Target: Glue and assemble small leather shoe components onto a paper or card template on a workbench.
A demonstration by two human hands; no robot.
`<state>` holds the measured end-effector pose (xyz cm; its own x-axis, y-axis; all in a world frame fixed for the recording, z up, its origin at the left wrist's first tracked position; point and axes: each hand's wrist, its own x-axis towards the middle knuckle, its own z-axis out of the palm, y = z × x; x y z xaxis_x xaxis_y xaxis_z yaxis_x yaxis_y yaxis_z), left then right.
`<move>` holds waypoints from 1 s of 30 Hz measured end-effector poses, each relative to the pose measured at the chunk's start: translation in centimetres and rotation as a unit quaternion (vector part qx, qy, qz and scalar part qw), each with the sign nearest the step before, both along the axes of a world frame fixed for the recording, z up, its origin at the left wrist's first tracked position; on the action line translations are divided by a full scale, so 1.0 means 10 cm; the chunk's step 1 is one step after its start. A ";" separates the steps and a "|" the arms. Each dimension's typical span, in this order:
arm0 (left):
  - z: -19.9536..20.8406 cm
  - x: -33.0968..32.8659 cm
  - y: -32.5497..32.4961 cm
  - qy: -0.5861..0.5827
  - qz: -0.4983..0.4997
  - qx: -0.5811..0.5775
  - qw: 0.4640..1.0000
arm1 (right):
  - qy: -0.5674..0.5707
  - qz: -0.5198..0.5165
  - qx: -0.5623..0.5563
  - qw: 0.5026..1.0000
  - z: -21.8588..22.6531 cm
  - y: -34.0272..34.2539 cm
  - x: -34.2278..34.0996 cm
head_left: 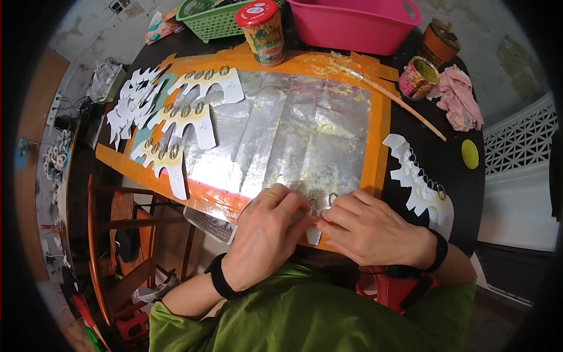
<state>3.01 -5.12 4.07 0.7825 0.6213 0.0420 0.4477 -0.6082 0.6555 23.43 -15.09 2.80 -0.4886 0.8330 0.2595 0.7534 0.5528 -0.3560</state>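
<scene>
Close to the table's near edge, both hands hold a small white card cutout (314,234) fitted with metal rings. My left hand (262,226), wearing a gold-coloured ring, pinches it with thumb and fingers. From the other side my right hand (375,229) closes on the same piece, its fingertips nearly meeting the left's. Between the hands a metal ring (332,198) stands up; most of the piece is hidden by my fingers. Right of my right hand lies a row of overlapping white cutouts (434,202) with rings.
An orange-taped silver sheet (316,135) with yellowish smears covers the table. Ringed cutouts (202,126) and a white pile (135,100) lie left. Behind stand a red-lidded tub (270,41), green basket (214,23) and pink basin (352,26). A stick (404,105), open can (418,82) and pink cloth (460,100) lie right.
</scene>
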 end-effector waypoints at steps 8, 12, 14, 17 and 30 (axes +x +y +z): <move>-0.09 -0.01 -0.09 -0.001 0.054 0.030 0.998 | 0.032 0.011 0.004 0.999 -0.04 -0.04 0.06; -0.09 0.02 -0.11 0.007 0.071 0.021 0.997 | 0.049 0.007 0.008 0.999 -0.05 -0.04 0.06; -0.11 0.02 -0.11 0.001 0.070 0.026 0.997 | 0.063 0.005 0.005 0.998 -0.08 -0.03 0.08; -0.11 0.03 -0.14 -0.007 0.075 0.013 0.997 | 0.080 0.000 -0.005 0.997 -0.08 -0.03 0.09; -0.15 0.02 -0.23 -0.025 0.034 0.092 0.995 | 0.032 -0.024 0.010 0.999 -0.08 -0.03 0.00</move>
